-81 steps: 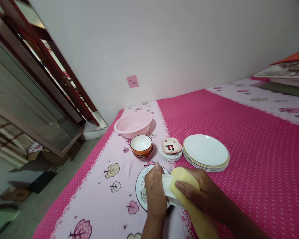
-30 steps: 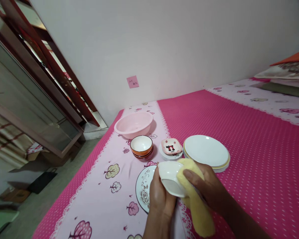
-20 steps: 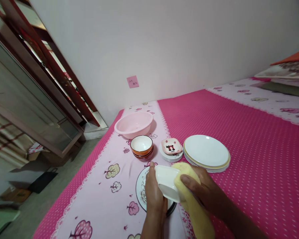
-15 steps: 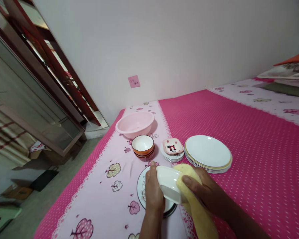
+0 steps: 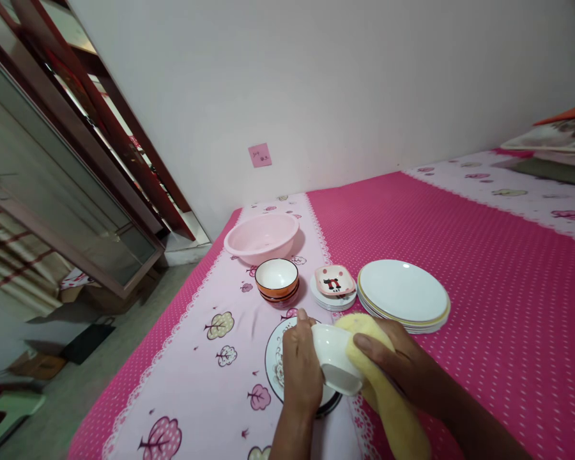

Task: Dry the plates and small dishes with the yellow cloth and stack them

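Note:
My left hand (image 5: 303,361) grips one side of a small white dish (image 5: 334,358), tipped on its side with its underside toward me. My right hand (image 5: 402,354) is closed on a yellow cloth (image 5: 376,377), pressing it over the dish's right side; the cloth's end hangs down below. Under the dish lies a patterned plate with a dark rim (image 5: 274,358), partly hidden by my left hand. Just beyond stand stacked orange-brown bowls (image 5: 276,284) and a pink square cat dish (image 5: 335,281) on small white plates (image 5: 333,303).
Large white plates (image 5: 405,291) are stacked on the right. A pink basin (image 5: 263,239) sits behind the bowls, near the wall (image 5: 345,83). Everything rests on a pink patterned bedspread (image 5: 498,255). Its edge drops to the floor at left, by a glazed door (image 5: 76,172).
The white dish has turned and shifted slightly right in my hands. My left hand has rolled with it, while the cloth stays pressed to the dish. The stacks have not moved.

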`<act>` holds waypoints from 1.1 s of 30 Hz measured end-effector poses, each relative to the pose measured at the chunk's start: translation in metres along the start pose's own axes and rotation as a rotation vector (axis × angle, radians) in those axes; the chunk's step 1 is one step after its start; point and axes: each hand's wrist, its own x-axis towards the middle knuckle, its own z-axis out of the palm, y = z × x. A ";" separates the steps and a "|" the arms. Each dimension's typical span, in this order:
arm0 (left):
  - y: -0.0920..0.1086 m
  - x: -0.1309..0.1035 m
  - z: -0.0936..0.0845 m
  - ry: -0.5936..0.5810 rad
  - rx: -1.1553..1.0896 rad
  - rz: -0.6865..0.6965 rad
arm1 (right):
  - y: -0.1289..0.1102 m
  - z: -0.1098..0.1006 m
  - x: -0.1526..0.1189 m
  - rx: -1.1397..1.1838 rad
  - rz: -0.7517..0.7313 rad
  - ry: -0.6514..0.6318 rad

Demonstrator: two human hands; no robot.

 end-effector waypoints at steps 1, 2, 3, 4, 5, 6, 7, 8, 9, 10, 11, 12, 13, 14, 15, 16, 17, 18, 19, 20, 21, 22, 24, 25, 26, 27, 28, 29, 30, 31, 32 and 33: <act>0.002 -0.001 0.000 -0.051 0.032 0.001 | 0.000 -0.001 0.000 -0.012 0.011 -0.007; 0.003 -0.001 0.000 -0.098 0.061 0.001 | 0.000 -0.002 0.000 -0.026 0.023 -0.010; 0.004 -0.001 -0.001 -0.137 0.090 0.001 | 0.001 -0.002 0.000 -0.037 0.036 -0.018; 0.004 -0.002 -0.001 -0.166 0.120 -0.002 | 0.001 -0.002 0.000 -0.042 0.049 -0.040; 0.004 -0.002 -0.001 -0.191 0.153 -0.004 | 0.002 -0.002 0.001 -0.038 0.060 -0.073; 0.004 -0.002 -0.002 -0.214 0.187 -0.006 | 0.002 -0.002 0.002 -0.031 0.065 -0.109; 0.003 -0.002 -0.002 -0.238 0.218 -0.005 | 0.003 -0.001 0.003 -0.024 0.067 -0.139; 0.003 -0.002 -0.002 -0.259 0.241 -0.003 | 0.004 -0.001 0.004 -0.019 0.066 -0.157; 0.002 -0.001 -0.002 -0.277 0.251 -0.004 | 0.004 0.000 0.005 -0.013 0.063 -0.161; 0.001 -0.001 -0.002 -0.287 0.250 -0.007 | 0.004 0.001 0.006 -0.005 0.062 -0.157; 0.000 0.000 -0.002 -0.277 0.240 -0.004 | 0.004 0.001 0.006 0.000 0.062 -0.148; -0.001 0.001 -0.002 -0.250 0.224 0.008 | 0.005 0.002 0.006 -0.007 0.059 -0.133; -0.002 0.003 -0.002 -0.205 0.206 0.027 | 0.005 0.003 0.006 -0.034 0.057 -0.108; -0.004 0.004 -0.001 -0.147 0.185 0.046 | 0.005 0.005 0.006 -0.088 0.056 -0.071; -0.006 0.006 0.000 -0.089 0.155 0.061 | 0.006 0.006 0.005 -0.169 0.051 -0.024; -0.008 0.007 0.001 -0.039 0.099 0.057 | 0.006 0.008 0.005 -0.271 0.031 0.029; -0.009 0.008 0.002 -0.011 0.008 0.020 | 0.008 0.010 0.005 -0.379 -0.015 0.085; -0.010 0.009 0.004 -0.010 -0.111 -0.054 | 0.009 0.012 0.005 -0.483 -0.090 0.131; -0.011 0.009 0.005 -0.027 -0.244 -0.149 | 0.011 0.013 0.006 -0.580 -0.193 0.165; -0.011 0.009 0.007 -0.052 -0.372 -0.246 | 0.012 0.015 0.006 -0.665 -0.313 0.192; -0.010 0.009 0.008 -0.072 -0.479 -0.336 | 0.014 0.016 0.007 -0.739 -0.429 0.213; -0.009 0.009 0.010 -0.084 -0.557 -0.410 | 0.016 0.016 0.008 -0.798 -0.525 0.227; -0.006 0.009 0.012 -0.096 -0.663 -0.495 | 0.019 0.017 0.010 -0.880 -0.640 0.252; -0.004 0.008 0.013 -0.109 -0.719 -0.519 | 0.020 0.016 0.011 -0.906 -0.669 0.266; -0.004 0.008 0.013 -0.138 -0.779 -0.543 | 0.021 0.015 0.011 -0.927 -0.689 0.278; -0.003 0.008 0.014 -0.179 -0.844 -0.567 | 0.022 0.014 0.012 -0.944 -0.704 0.290; -0.004 0.007 0.015 -0.225 -0.904 -0.584 | 0.023 0.014 0.012 -0.960 -0.716 0.304; -0.004 0.007 0.016 -0.263 -0.956 -0.597 | 0.024 0.013 0.012 -0.976 -0.725 0.319; -0.005 0.006 0.017 -0.284 -0.995 -0.608 | 0.024 0.013 0.012 -0.989 -0.730 0.331; -0.005 0.005 0.017 -0.286 -1.021 -0.617 | 0.024 0.013 0.012 -0.997 -0.729 0.341; -0.006 0.005 0.018 -0.271 -1.032 -0.622 | 0.024 0.013 0.012 -0.997 -0.716 0.343; -0.006 0.004 0.018 -0.247 -1.032 -0.623 | 0.023 0.014 0.012 -0.989 -0.687 0.335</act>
